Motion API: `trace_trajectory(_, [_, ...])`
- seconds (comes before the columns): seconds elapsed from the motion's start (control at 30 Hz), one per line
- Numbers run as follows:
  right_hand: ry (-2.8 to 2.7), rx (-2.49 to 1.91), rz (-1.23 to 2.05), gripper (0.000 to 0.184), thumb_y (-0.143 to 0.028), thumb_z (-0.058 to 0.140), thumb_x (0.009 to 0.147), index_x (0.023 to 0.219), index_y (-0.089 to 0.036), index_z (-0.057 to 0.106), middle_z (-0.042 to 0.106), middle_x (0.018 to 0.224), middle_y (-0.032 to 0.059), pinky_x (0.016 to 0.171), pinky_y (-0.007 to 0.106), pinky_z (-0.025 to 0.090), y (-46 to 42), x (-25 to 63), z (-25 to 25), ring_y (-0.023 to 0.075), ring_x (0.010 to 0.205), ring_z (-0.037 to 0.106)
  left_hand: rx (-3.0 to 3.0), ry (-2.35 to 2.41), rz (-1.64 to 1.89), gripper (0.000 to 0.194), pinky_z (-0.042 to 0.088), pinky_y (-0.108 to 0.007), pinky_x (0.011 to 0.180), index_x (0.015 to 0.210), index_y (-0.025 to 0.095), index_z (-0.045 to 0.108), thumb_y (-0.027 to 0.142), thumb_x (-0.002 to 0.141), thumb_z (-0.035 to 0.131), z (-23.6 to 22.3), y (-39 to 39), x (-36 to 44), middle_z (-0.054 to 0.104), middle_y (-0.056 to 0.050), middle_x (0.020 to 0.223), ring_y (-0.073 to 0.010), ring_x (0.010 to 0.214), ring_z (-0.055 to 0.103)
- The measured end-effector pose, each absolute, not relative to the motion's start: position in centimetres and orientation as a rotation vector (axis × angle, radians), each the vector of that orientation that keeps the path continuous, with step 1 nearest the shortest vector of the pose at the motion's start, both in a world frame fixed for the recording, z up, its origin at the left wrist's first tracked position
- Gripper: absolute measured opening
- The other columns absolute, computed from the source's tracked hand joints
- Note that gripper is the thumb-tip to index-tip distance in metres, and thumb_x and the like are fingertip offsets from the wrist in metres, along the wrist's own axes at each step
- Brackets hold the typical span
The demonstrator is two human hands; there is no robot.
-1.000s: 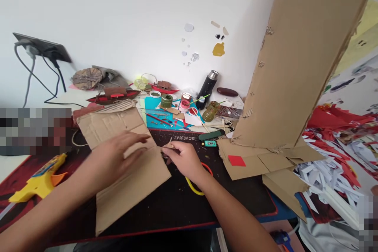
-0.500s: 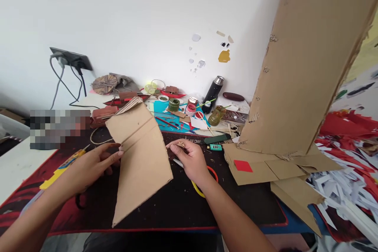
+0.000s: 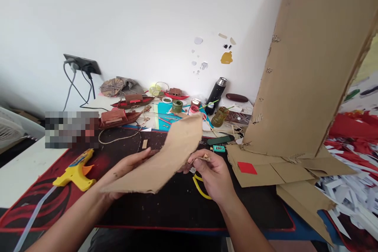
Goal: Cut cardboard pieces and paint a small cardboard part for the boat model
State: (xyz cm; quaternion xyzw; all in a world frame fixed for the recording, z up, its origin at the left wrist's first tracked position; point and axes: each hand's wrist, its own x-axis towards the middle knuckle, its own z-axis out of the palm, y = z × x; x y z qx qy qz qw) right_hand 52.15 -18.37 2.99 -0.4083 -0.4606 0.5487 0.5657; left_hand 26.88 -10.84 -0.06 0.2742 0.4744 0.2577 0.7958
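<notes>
We see plain tan on the cardboard sheet [image 3: 168, 155], yellow on the glue gun [image 3: 73, 175], orange on its trigger [image 3: 86, 169]. We find the black mat [image 3: 165, 212] edged red with red swirls, a red square [image 3: 247, 167], turquoise paper [image 3: 163, 108] and a black flask [image 3: 215, 93].

There is room to pass along the front of the dark mat [image 3: 165, 214], but the bent cardboard sheet [image 3: 177, 145] between left hand [image 3: 126, 166] and right hand [image 3: 215, 175] blocks the middle, the yellow glue gun [image 3: 75, 175] the left, the tall cardboard panel [image 3: 307, 67] the right, and 3 boats [image 3: 132, 102] and a black flask [image 3: 216, 92] the back.
</notes>
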Motion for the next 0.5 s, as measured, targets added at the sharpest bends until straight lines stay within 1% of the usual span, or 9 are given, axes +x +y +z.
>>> trace_trajectory(0.07, [-1.079, -0.959, 1.315, 0.048, -0.073, 0.089, 0.086, 0.088, -0.025, 0.082, 0.079, 0.077, 0.0071, 0.078, 0.048, 0.065, -19.0, 52.9, 2.8, 0.0329, 0.080, 0.081, 0.558, 0.923, 0.532, 0.073, 0.067, -0.030, 0.070, 0.122, 0.016, 0.084, 0.056, 0.064, 0.102, -0.3, -10.8, 28.0, 0.087, -0.014, 0.119, -0.0262, 0.084, 0.084])
trace_trajectory(0.1, [-1.070, -0.963, 1.316, 0.048, -0.072, 0.089, 0.086, 0.088, -0.025, 0.081, 0.079, 0.077, 0.0072, 0.077, 0.048, 0.064, -19.3, 53.3, 2.6, 0.0330, 0.079, 0.081, 0.557, 0.909, 0.541, 0.073, 0.067, -0.029, 0.071, 0.123, 0.015, 0.083, 0.052, 0.063, 0.104, -0.4, -10.8, 28.5, 0.087, -0.014, 0.122, -0.0254, 0.085, 0.084])
trace_trajectory(0.2, [-1.030, -0.966, 1.275, 0.045, -0.070, 0.090, 0.087, 0.088, -0.025, 0.082, 0.079, 0.076, 0.0063, 0.075, 0.044, 0.065, -20.0, 54.6, 2.2, 0.0294, 0.075, 0.080, 0.597, 0.921, 0.561, 0.075, 0.067, -0.028, 0.072, 0.127, 0.017, 0.080, 0.038, 0.060, 0.108, -0.2, -10.4, 29.6, 0.087, -0.012, 0.127, -0.0246, 0.089, 0.085])
trace_trajectory(0.27, [-1.029, -0.966, 1.246, 0.042, -0.066, 0.091, 0.089, 0.089, -0.024, 0.084, 0.079, 0.076, 0.0054, 0.076, 0.041, 0.066, -20.4, 55.4, 2.0, 0.0255, 0.072, 0.078, 0.615, 0.915, 0.552, 0.080, 0.069, -0.031, 0.076, 0.126, 0.017, 0.079, 0.032, 0.054, 0.109, 0.0, -9.8, 30.3, 0.086, -0.013, 0.127, -0.0279, 0.093, 0.086])
trace_trajectory(0.33, [-1.059, -0.981, 1.235, 0.040, -0.063, 0.092, 0.090, 0.089, -0.023, 0.084, 0.079, 0.077, 0.0048, 0.077, 0.038, 0.066, -20.8, 55.9, 1.8, 0.0225, 0.072, 0.077, 0.647, 0.886, 0.542, 0.082, 0.070, -0.038, 0.079, 0.123, 0.015, 0.079, 0.033, 0.049, 0.110, 0.3, -9.2, 31.0, 0.087, -0.017, 0.123, -0.0331, 0.094, 0.086])
trace_trajectory(0.4, [-1.080, -1.014, 1.230, 0.040, -0.061, 0.092, 0.090, 0.090, -0.022, 0.085, 0.080, 0.078, 0.0046, 0.077, 0.035, 0.067, -21.2, 56.4, 1.6, 0.0212, 0.074, 0.077, 0.687, 0.870, 0.571, 0.075, 0.071, -0.041, 0.080, 0.116, 0.014, 0.081, 0.036, 0.050, 0.109, 0.6, -8.4, 31.6, 0.088, -0.018, 0.114, -0.0347, 0.090, 0.086])
trace_trajectory(0.5, [-1.047, -1.093, 1.206, 0.041, -0.062, 0.092, 0.090, 0.092, -0.022, 0.086, 0.084, 0.083, 0.0060, 0.078, 0.033, 0.067, -21.6, 57.0, 1.0, 0.0214, 0.079, 0.080, 0.742, 0.904, 0.663, 0.054, 0.070, -0.036, 0.073, 0.101, 0.015, 0.082, 0.041, 0.060, 0.107, 1.3, -7.4, 32.1, 0.088, -0.014, 0.097, -0.0285, 0.078, 0.083])
